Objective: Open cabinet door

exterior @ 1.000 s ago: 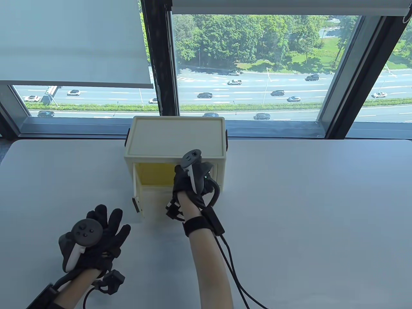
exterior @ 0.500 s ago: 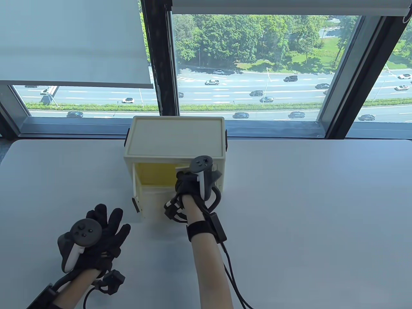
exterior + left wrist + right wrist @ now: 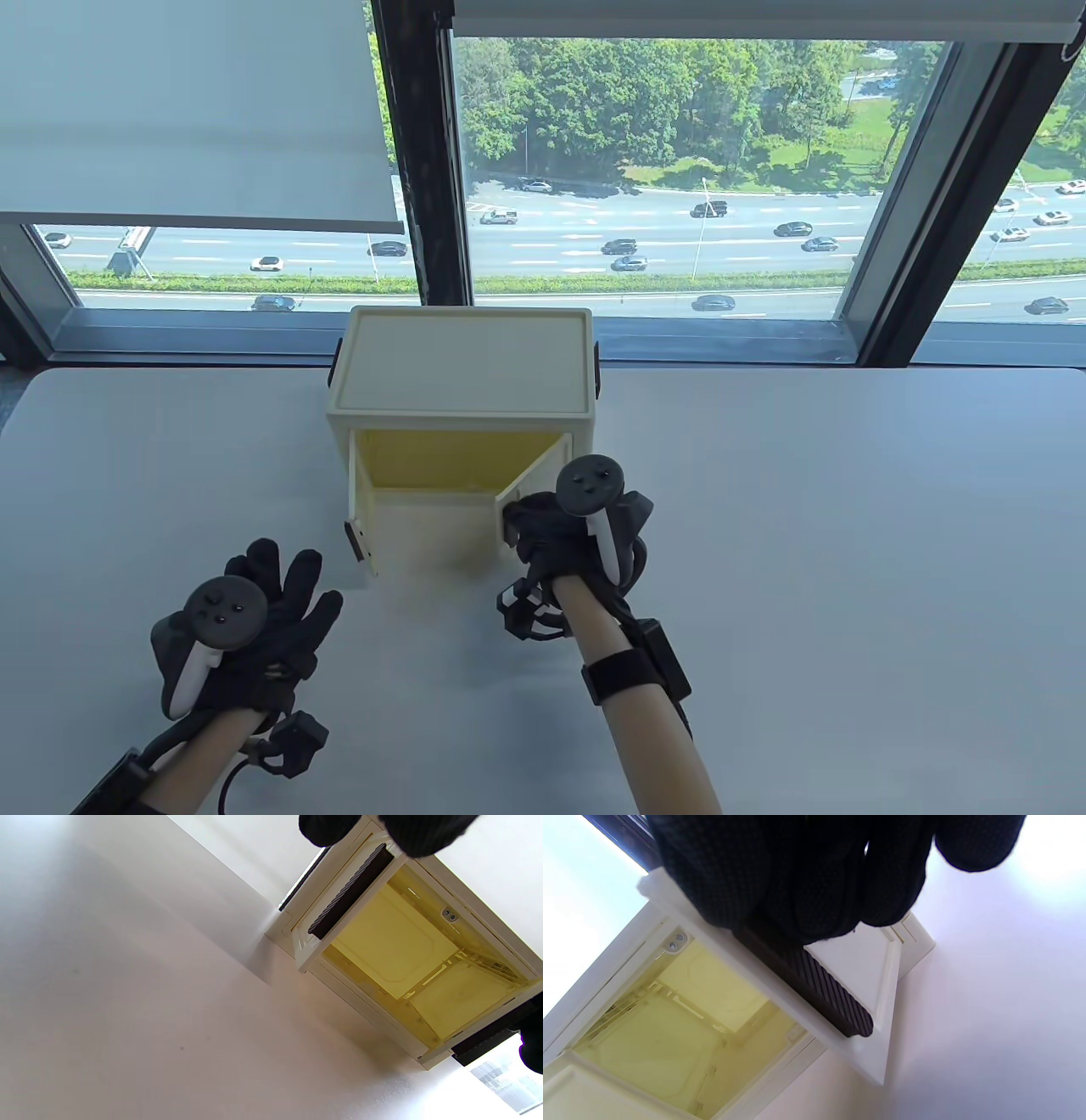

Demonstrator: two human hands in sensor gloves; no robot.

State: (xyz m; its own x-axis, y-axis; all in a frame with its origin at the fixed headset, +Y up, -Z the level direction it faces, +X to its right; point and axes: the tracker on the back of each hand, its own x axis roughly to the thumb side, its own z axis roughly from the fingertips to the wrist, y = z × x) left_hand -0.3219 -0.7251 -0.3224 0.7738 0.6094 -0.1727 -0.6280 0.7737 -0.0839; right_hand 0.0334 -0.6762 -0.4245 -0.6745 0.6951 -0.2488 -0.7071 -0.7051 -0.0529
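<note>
A cream cabinet (image 3: 462, 361) with a yellow inside (image 3: 441, 458) stands at the table's far middle. Its left door (image 3: 361, 518) stands swung out. My right hand (image 3: 522, 518) grips the dark ribbed handle (image 3: 823, 993) of the right door (image 3: 530, 480), which is swung partly out; my fingers (image 3: 797, 878) wrap over the handle's upper part. My left hand (image 3: 280, 586) rests on the table, fingers spread, in front of and left of the cabinet, holding nothing. In the left wrist view the open cabinet (image 3: 394, 942) and the left door's handle (image 3: 352, 889) show.
The white table (image 3: 848, 552) runs wide to the right and left of the cabinet. A window sill (image 3: 721, 340) and glass stand right behind the cabinet. Cables (image 3: 670, 722) trail from my right wrist.
My right hand has drawn back toward me and to the right, swinging the right door from nearly closed to partly open. My left hand has not moved.
</note>
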